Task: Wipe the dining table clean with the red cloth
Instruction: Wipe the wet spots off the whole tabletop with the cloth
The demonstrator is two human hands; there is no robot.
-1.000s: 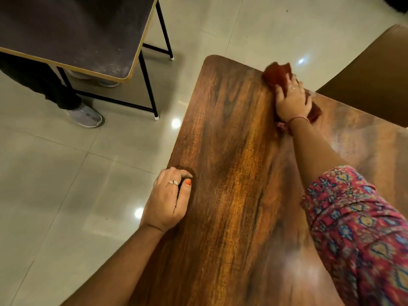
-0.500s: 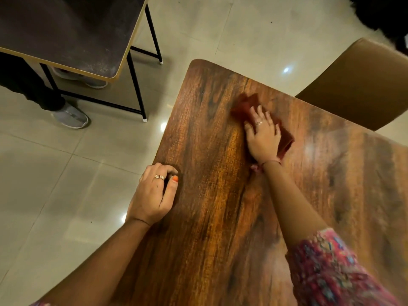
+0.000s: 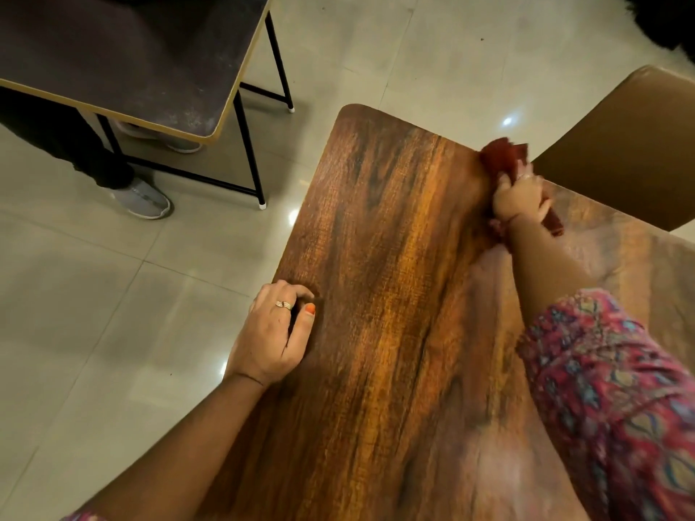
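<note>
The dining table (image 3: pixel 395 295) has a dark, glossy wood-grain top that runs from the lower middle up to a rounded far corner. My right hand (image 3: pixel 521 199) presses the red cloth (image 3: pixel 502 156) flat against the table's far edge, near the chair; the cloth bunches out ahead of my fingers and is blurred. My left hand (image 3: pixel 274 332) rests on the table's left edge, fingers curled over the rim and thumb on top, holding nothing but the edge.
A brown chair seat (image 3: pixel 632 152) stands just beyond the far edge, right of the cloth. A dark second table (image 3: pixel 124 58) on black metal legs stands at the upper left, with a person's legs and grey shoe (image 3: pixel 144 199) beneath it. Pale glossy floor tiles lie to the left.
My right hand has swept the cloth from the middle of the far table end out to the far edge by the chair. My left hand has stayed on the left edge.
</note>
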